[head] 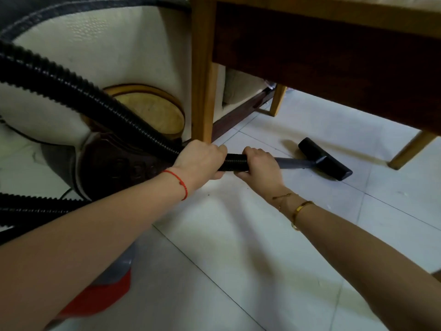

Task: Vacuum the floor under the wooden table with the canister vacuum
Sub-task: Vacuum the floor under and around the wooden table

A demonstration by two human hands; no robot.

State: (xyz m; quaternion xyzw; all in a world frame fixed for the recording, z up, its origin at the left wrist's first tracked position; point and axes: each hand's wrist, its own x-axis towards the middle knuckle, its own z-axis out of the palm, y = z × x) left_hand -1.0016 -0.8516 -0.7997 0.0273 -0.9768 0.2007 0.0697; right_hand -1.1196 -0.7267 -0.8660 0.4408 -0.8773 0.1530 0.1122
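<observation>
A: Start with the big picture. You're crouched low beside the wooden table (310,13), whose dark apron hangs well above the tiled floor (238,247). The canister vacuum (112,168) sits at your left, close to the table's near leg (202,91), and its ribbed hose (71,84) loops round behind your left arm.

B: And my hands?

A: Your left hand (199,161) is wrapped around the hose end; your right hand (257,164) clasps the same black ribbed section just ahead of it, where the grey wand (293,162) begins. The floor head (324,158) lies flat on the tiles, just under the table's edge.

B: What could go wrong?

A: As I judge it, the hose loop could snag on that near leg or drag the canister into it when you push deeper. Lifting your hands would likely tip the head off the tiles and lose suction. The head could also knock the far legs.

B: Any brand or writing?

A: None legible; the canister's markings are too blurred.
</observation>
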